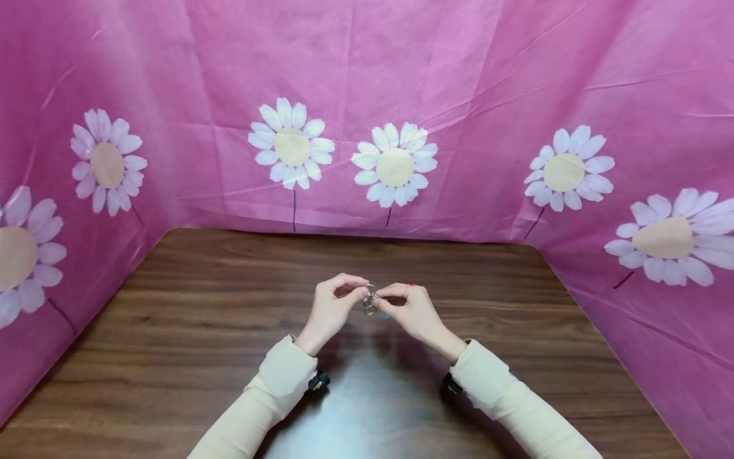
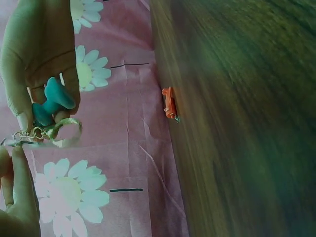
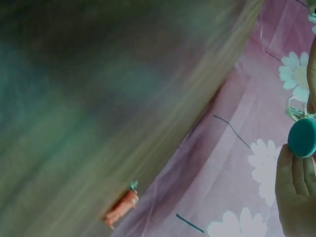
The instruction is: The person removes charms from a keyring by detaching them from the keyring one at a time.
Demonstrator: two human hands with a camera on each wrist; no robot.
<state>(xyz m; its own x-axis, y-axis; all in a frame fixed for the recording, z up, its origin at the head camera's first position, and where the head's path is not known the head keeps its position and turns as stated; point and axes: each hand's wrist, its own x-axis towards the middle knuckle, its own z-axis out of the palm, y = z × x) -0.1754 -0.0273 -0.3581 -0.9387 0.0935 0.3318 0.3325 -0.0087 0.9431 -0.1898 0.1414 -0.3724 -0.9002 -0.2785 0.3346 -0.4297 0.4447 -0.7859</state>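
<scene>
Watching remotely, I see the left hand [image 1: 332, 313] with thumb and finger pinched on the shiny metal rings [image 1: 369, 299], while the fingers of the right hand [image 1: 417, 313] close round a teal, smooth, lobed charm [image 2: 55, 98]. I'd keep both pinches light but steady and turn the charm gently, so the links don't twist. The charm lies against the right fingers, just beside the left fingertips. Beyond, a small orange figure [image 2: 169, 103] rests on the brown wood-grain table [image 1: 172, 357], before pink daisy-printed cloth [image 1: 470, 57].
</scene>
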